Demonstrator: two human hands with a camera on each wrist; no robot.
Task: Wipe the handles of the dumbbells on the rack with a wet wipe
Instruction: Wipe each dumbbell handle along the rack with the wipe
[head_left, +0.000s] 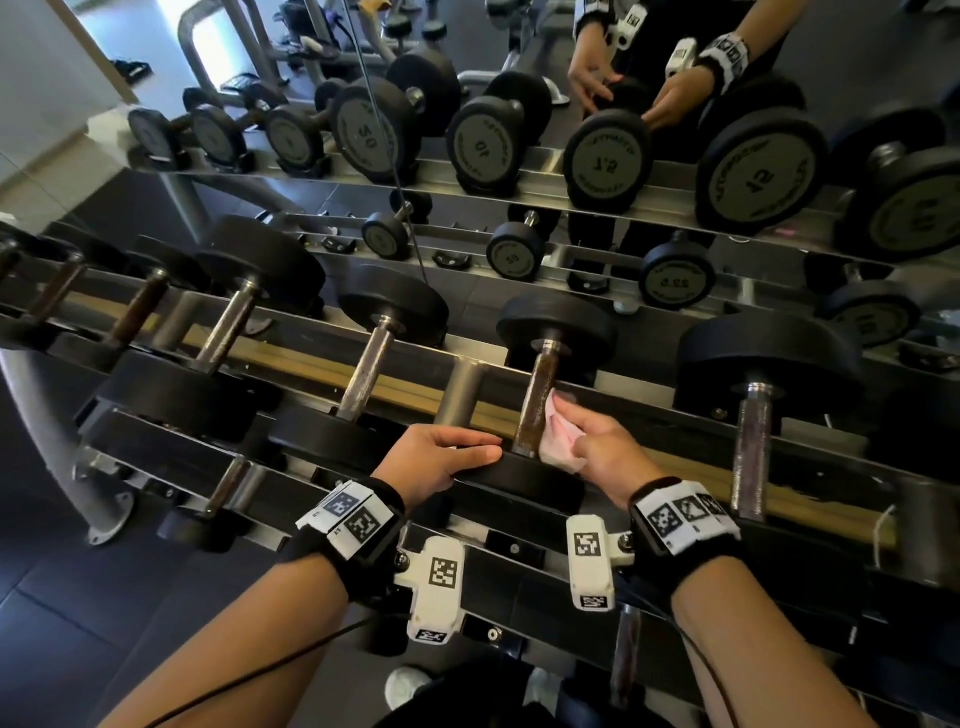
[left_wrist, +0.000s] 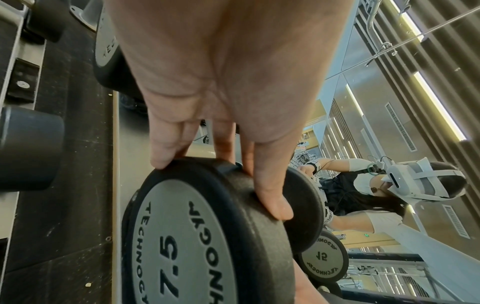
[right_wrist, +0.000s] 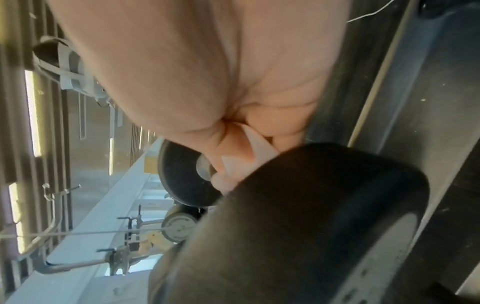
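On the rack's top tier lies the 7.5 dumbbell, its rusty brown handle (head_left: 537, 400) running away from me between two black heads. My right hand (head_left: 571, 422) pinches a crumpled white wet wipe (head_left: 560, 441) and presses it against the handle's right side, near the lower end. My left hand (head_left: 493, 450) rests with straight fingers on the rim of the near head (head_left: 519, 486). In the left wrist view, the fingertips (left_wrist: 162, 160) lie over the rim of the head marked 7.5 (left_wrist: 187, 236). In the blurred right wrist view the wipe (right_wrist: 262, 149) shows between curled fingers behind the near head (right_wrist: 311, 216).
Other dumbbells lie close on both sides, with handles at the left (head_left: 363, 376) and right (head_left: 753, 447). A lower tier holds another handle (head_left: 626, 657) by my right forearm. The mirror (head_left: 623, 218) behind the rack repeats the dumbbells and my hands.
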